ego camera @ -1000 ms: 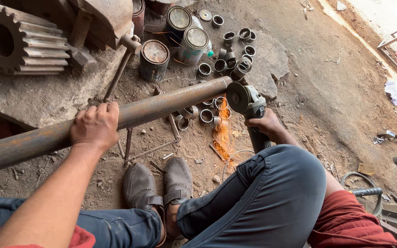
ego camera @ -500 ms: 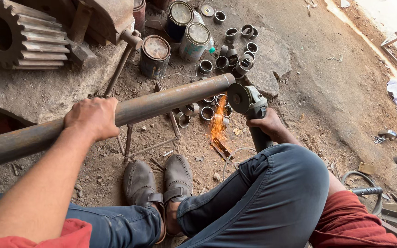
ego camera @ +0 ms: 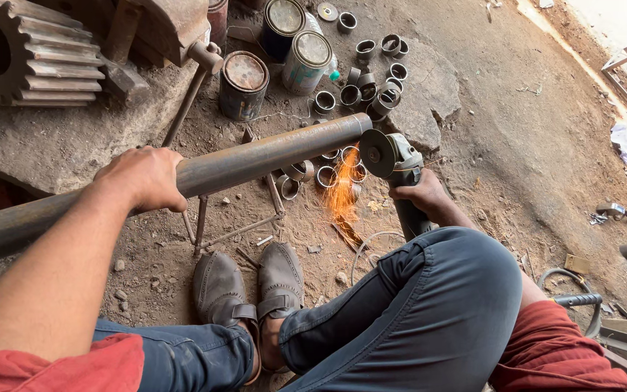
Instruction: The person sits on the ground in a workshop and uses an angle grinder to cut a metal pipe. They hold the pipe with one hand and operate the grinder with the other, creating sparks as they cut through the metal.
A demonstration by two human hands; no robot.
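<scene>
Head view: the left hand (ego camera: 143, 176) lies curled over a long rusty steel pipe (ego camera: 255, 156), fingers wrapped on top of it. The right hand (ego camera: 421, 196) is closed around the body of an angle grinder (ego camera: 393, 163) — its disc meets the pipe's end, and orange sparks (ego camera: 342, 192) spray down onto the dirt. Three paint tins (ego camera: 243, 83) stand beyond, lids on, contents hidden. Short cut rings (ego camera: 371, 80) lie scattered near them — a large gear (ego camera: 9, 51) sits top left.

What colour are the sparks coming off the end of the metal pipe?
Bright orange sparks, falling below the long rusty-brown metal pipe; the head view shows them best.
</scene>
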